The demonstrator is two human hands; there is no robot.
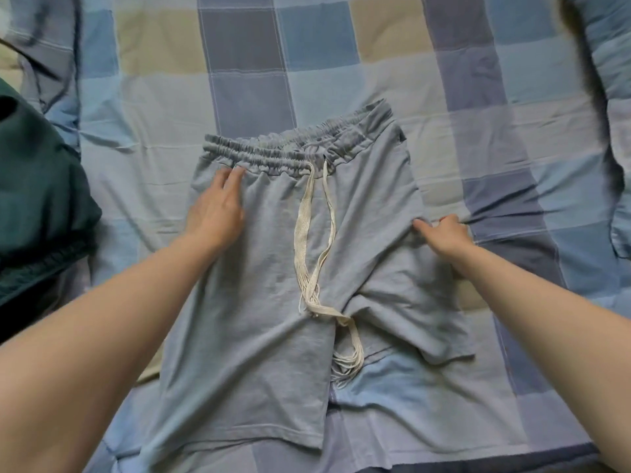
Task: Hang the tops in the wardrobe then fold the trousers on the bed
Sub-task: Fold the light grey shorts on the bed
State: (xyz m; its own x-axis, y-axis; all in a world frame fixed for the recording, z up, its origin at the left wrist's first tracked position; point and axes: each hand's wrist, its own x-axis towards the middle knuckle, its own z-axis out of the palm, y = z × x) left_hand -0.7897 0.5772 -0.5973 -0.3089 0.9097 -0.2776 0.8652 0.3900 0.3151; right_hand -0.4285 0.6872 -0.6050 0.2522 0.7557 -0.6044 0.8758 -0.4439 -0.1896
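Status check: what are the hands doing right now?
Left hand flat on grey shorts. Right hand pinching their side edge. Drawstring trailing across the front.

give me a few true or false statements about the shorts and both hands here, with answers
1. The grey shorts lie spread on the checked bedsheet. True.
2. The left hand pinches the drawstring. False: it rests flat below the waistband.
3. The right hand pinches the shorts' side edge. True.
4. The shorts are already folded in half. False: both legs show.
5. A dark green garment lies at the left. True.
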